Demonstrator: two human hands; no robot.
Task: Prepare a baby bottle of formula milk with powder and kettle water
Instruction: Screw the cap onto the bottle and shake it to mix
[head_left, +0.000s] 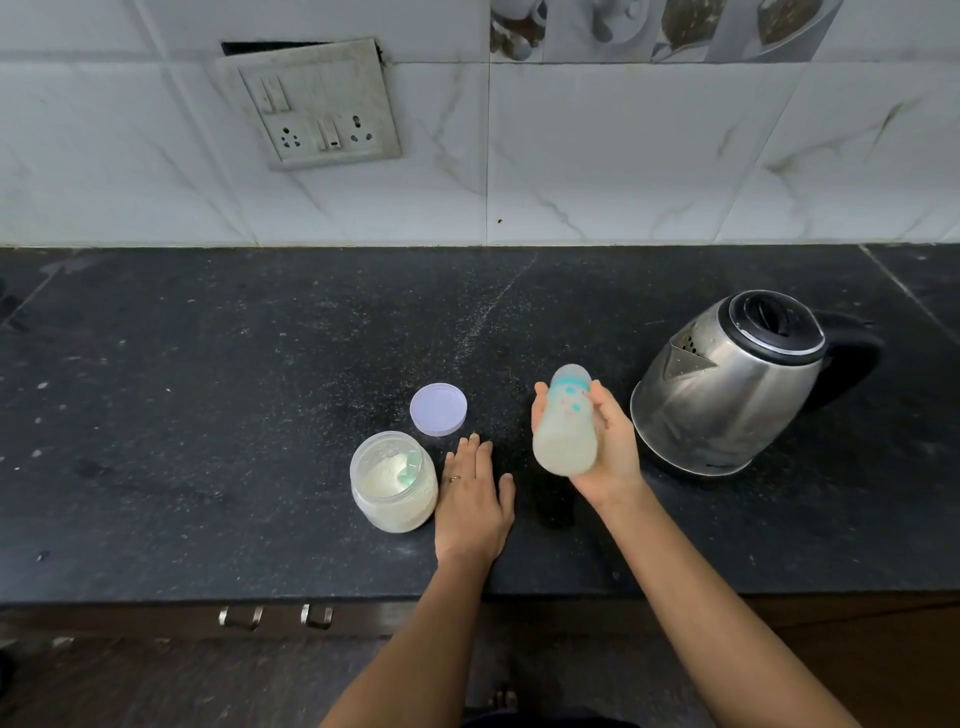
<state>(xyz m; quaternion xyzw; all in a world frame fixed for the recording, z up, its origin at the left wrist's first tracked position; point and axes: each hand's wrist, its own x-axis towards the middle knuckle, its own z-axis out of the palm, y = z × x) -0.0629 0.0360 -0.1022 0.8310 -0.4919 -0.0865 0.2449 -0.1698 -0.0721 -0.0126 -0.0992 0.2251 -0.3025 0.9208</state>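
Observation:
My right hand (613, 447) grips a baby bottle (565, 423) above the counter. The bottle is tilted, cap end pointing away, and holds whitish milk; it looks blurred. My left hand (472, 499) lies flat on the black counter (208, 415), palm down, fingers together, holding nothing, with a ring on one finger. Just left of it stands an open clear jar of formula powder (394, 480) with a green scoop inside. The jar's pale purple lid (438, 409) lies on the counter behind it. A steel kettle (727, 384) with a closed black lid stands to the right of the bottle.
A tiled wall with a switch and socket plate (311, 104) rises behind the counter. Cabinet handles (275, 617) show below the counter's front edge.

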